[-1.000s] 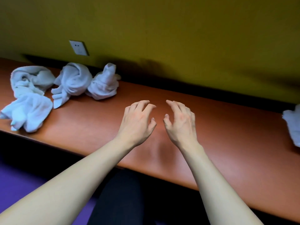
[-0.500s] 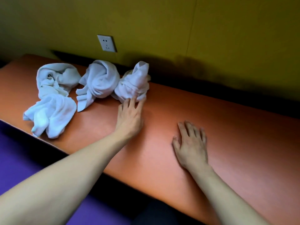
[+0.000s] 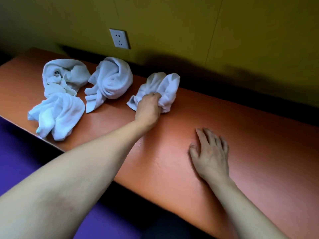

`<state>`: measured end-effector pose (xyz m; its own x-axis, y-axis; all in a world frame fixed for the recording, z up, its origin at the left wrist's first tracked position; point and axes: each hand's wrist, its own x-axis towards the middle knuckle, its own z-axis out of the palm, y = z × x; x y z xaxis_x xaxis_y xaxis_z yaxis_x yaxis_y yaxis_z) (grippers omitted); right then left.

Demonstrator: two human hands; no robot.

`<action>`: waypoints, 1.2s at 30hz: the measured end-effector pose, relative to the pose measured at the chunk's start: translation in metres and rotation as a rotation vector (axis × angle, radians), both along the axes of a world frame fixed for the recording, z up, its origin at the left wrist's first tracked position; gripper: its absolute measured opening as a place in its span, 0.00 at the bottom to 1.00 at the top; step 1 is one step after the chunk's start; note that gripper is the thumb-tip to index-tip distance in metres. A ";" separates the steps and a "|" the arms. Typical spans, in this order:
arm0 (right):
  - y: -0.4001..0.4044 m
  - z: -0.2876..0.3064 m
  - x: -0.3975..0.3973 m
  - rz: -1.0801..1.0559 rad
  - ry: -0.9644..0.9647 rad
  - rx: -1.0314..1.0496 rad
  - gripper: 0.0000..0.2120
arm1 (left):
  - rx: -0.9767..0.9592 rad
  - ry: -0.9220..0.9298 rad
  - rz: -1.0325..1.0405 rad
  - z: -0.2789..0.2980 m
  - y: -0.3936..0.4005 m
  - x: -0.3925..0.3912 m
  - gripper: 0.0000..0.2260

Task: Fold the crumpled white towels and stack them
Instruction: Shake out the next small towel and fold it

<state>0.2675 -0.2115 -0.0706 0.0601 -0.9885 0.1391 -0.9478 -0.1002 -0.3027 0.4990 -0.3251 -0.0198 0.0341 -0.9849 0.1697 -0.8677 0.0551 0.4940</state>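
Observation:
Several crumpled white towels lie on the left half of the orange bench [image 3: 241, 135]. My left hand [image 3: 149, 109] is shut on the rightmost towel [image 3: 164, 88], gripping a bunch of its cloth; that towel sits apart from the others. A twisted towel [image 3: 110, 81] lies to its left. Farther left are a bunched towel [image 3: 63, 75] at the back and a flattened one [image 3: 57, 114] at the front edge. My right hand [image 3: 209, 152] rests flat on the bench, fingers spread, holding nothing.
A yellow-green wall runs behind the bench, with a white socket [image 3: 120, 38] above the towels. A dark gap separates wall and bench. Purple floor [image 3: 20, 152] lies below the bench's front edge. Bare orange surface stretches to the right of my hands.
My left hand reached left to the rightmost towel, closed on it and pulled it right, away from the twisted towel. My right hand dropped flat onto the bench. The view turned left.

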 end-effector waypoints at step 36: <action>0.132 0.252 -0.150 0.030 -0.404 0.017 0.07 | -0.236 0.277 -0.234 0.195 0.223 -0.163 0.13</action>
